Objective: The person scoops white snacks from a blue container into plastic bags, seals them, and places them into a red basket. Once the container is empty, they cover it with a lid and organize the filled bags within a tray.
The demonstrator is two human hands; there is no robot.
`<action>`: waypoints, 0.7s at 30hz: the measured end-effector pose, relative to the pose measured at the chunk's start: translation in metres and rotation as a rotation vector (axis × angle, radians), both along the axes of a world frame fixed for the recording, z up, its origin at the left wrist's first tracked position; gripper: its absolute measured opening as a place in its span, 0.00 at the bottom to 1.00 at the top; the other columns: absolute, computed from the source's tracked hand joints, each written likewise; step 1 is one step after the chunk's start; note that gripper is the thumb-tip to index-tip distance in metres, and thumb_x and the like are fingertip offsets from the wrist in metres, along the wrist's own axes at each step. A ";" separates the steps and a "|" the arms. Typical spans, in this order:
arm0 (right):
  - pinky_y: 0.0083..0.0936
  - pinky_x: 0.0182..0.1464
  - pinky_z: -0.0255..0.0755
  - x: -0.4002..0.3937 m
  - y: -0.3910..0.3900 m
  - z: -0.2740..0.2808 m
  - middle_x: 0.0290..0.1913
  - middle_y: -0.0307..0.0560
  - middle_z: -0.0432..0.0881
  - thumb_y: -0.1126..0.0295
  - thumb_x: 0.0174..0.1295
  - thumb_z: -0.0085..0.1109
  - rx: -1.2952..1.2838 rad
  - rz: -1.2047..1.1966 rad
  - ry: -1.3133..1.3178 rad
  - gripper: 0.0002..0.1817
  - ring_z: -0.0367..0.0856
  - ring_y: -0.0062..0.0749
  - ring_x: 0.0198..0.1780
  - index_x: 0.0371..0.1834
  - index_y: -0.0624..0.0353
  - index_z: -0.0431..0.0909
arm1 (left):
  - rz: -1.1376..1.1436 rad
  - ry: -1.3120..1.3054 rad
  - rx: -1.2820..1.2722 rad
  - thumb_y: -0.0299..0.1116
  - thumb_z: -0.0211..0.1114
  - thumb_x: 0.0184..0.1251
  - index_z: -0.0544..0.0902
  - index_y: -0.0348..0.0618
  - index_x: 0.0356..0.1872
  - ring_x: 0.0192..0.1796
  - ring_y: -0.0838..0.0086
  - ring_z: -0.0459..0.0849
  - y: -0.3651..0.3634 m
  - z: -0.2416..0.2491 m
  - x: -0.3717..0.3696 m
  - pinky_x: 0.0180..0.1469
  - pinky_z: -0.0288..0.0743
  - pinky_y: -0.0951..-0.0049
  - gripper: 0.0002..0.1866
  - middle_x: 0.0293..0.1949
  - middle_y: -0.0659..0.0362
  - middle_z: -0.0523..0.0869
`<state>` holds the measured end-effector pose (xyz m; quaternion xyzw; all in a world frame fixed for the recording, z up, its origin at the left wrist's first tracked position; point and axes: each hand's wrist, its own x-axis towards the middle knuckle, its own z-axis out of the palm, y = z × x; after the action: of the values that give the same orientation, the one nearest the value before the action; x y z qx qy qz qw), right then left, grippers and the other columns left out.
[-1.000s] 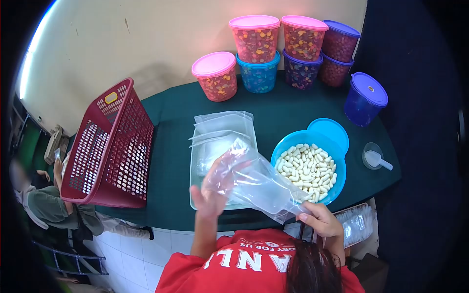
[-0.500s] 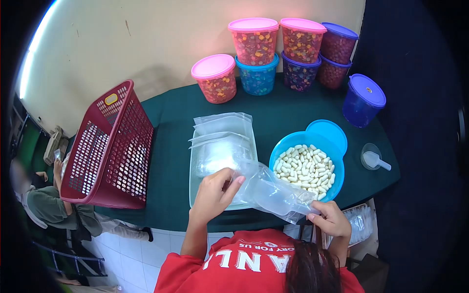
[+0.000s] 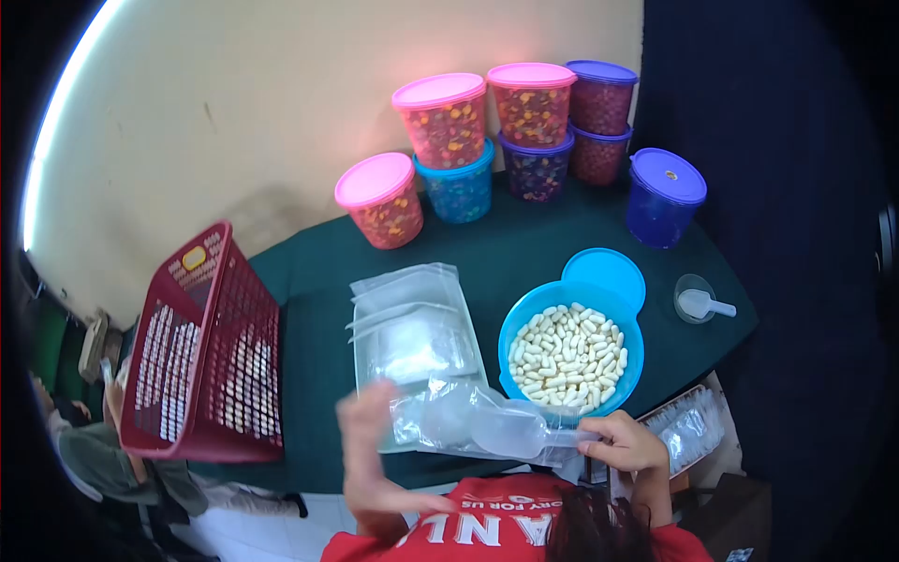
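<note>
1. Currently, from my remote seat, I saw the right hand (image 3: 629, 442) with thumb and fingers pinched on the handle end of a translucent scoop (image 3: 510, 429), just off the bowl's near rim.
2. A clear plastic bag (image 3: 448, 412) lay along the scoop towards the tray, by the tabletop's near edge; whether the scoop sat inside or beneath it, I could not tell.
3. The left hand (image 3: 367, 459), blurred, was raised at the near edge with fingers spread, released and gripping nothing that I could see.
4. Beside it, a pale tray (image 3: 478, 361) held a stack of flat clear bags (image 3: 412, 328), reaching in from the near edge.
5. Right of the tray, white capsules (image 3: 571, 361) filled much of a turquoise bowl (image 3: 506, 351), with a round turquoise lid (image 3: 609, 276) at its far side.
6. Near the tabletop's right edge I noted a small clear dish (image 3: 688, 282) with a white scoop (image 3: 696, 303) in it.
7. A maroon basket (image 3: 234, 309) stood at the left end, and lidded tubs (image 3: 454, 192) lined the far edge.
</note>
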<state>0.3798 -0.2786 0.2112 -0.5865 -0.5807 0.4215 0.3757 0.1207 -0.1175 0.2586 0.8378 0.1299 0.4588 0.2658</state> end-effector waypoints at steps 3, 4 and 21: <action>0.21 0.22 0.62 -0.005 0.001 0.001 0.16 0.44 0.71 0.68 0.55 0.52 -0.065 -0.001 0.013 0.09 0.69 0.23 0.18 0.31 0.64 0.74 | -0.302 0.339 0.078 0.52 0.75 0.34 0.63 0.41 0.61 0.60 0.53 0.64 -0.014 -0.003 0.039 0.62 0.54 0.52 0.49 0.56 0.48 0.67; 0.23 0.22 0.62 -0.007 0.003 0.005 0.16 0.46 0.72 0.67 0.55 0.51 -0.026 0.023 0.009 0.10 0.70 0.26 0.17 0.30 0.64 0.74 | -0.332 0.510 0.085 0.51 0.75 0.34 0.61 0.42 0.62 0.60 0.55 0.64 -0.018 -0.013 0.051 0.63 0.52 0.52 0.50 0.57 0.49 0.66; 0.20 0.24 0.64 -0.022 0.027 0.005 0.20 0.43 0.76 0.69 0.51 0.62 0.232 -0.279 -0.070 0.08 0.72 0.23 0.21 0.24 0.63 0.77 | -0.140 0.469 0.043 0.51 0.76 0.29 0.71 0.46 0.55 0.44 0.62 0.71 0.000 -0.062 0.059 0.50 0.58 0.62 0.44 0.42 0.54 0.73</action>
<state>0.3582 -0.2514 0.2165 -0.6284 -0.5510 0.2750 0.4752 0.1800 -0.1179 0.1969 0.9338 0.1200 0.2351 0.2416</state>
